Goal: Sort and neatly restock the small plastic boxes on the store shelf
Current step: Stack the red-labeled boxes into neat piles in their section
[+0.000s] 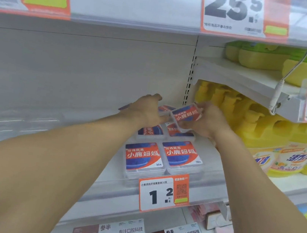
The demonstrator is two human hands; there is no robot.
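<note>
Gripping a tilted box (185, 115), the right hand (205, 124); left hand (147, 111) flat atop rear boxes (164, 109).

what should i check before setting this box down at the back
1. Right hand grips the tilted box: ok.
2. Box level for placing: not ok, tilted.
3. Left hand steadies the rear box: cannot tell, fingers hidden.
4. Front two boxes sit side by side above the price tag: ok.
5. Free slot at the back: cannot tell, hands hide it.
</note>
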